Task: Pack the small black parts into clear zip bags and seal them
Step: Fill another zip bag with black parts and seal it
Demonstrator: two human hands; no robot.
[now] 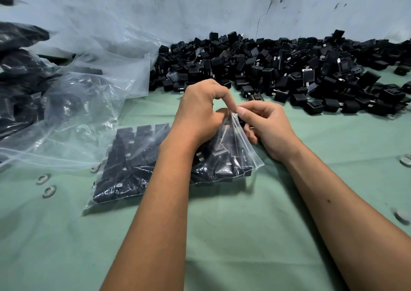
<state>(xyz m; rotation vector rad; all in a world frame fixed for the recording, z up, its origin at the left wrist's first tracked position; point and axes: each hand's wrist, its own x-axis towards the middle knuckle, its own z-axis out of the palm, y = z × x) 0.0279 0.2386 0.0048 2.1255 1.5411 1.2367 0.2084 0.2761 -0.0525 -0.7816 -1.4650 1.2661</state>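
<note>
Both your hands meet at centre frame: your left hand (200, 110) and right hand (266, 123) each pinch the top edge of the clear zip bag (235, 157), which holds black parts and rests on the green table (244, 235). A filled bag (129, 163) lies touching it at nine o'clock. The loose parts pile (289, 72) sits at one o'clock.

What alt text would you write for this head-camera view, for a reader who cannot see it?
Two bare hands, left hand and right hand, pinch the top of a clear plastic zip bag filled with small black plug-like parts over a green cloth-covered table. A heap of loose black parts lies behind; another filled bag lies left.
</note>
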